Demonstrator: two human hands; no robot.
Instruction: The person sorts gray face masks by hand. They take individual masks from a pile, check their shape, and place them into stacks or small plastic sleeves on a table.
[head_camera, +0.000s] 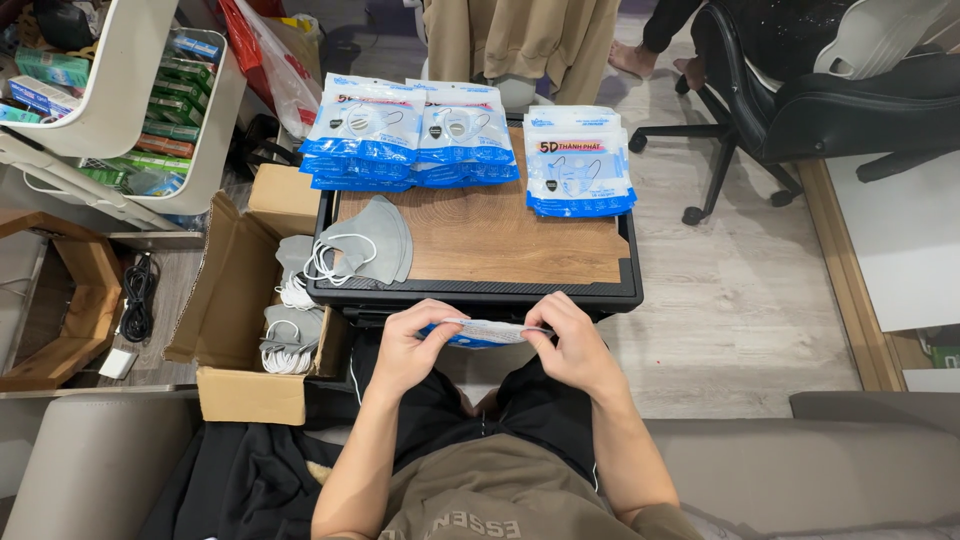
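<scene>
right now the mask packet sits between both hands, held just off the near edge of the desk and above the person's lap. its long axis runs side to side, roughly parallel with that near edge, and it lies almost flat, so only a thin band of white and blue shows. the left hand has its grip closed on the packet's left end, fingers curled over the top and thumb underneath. the right hand has its grip pinched on the right end, fingertips on the upper edge. each hand sits at its own end, so neither is nearer than the other; the packet's middle spans free between them.

on the desk, toward its left part, a small pile of loose grey masks lies with white ear loops trailing toward the left edge. along the far edge of the desk three stacks of filled packets stand in a row: left stack, middle stack just beside it, and right stack set a little apart, nearer the desk's right corner. left of the desk an open cardboard box holds more grey masks. beyond the desk's right side a black office chair stands well apart on the floor, and another person's bare feet show past the far edge.
</scene>
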